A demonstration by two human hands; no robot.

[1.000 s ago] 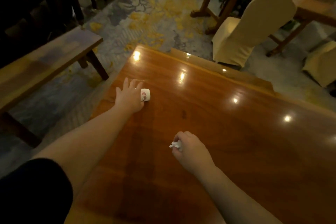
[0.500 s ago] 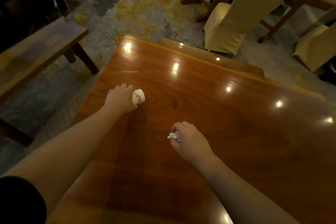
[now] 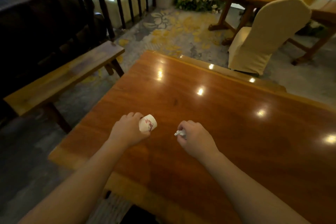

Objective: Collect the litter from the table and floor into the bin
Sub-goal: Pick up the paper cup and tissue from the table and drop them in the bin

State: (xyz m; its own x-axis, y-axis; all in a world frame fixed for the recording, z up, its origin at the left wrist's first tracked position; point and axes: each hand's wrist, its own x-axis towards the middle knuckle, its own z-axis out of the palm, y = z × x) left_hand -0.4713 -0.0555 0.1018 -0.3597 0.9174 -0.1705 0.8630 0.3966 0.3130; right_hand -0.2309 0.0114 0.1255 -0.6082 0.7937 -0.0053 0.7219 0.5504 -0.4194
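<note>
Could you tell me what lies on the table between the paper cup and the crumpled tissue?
Nothing: the head view shows only bare, glossy table between the paper cup in the left hand and the crumpled tissue in the right hand.

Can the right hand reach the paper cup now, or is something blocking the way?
Probably not usefully. The right hand is shut on a crumpled tissue, and the paper cup is already gripped by the left hand. The table between them is bare.

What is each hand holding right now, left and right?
Left hand: closed on the paper cup.
Right hand: closed on the crumpled tissue.
</note>
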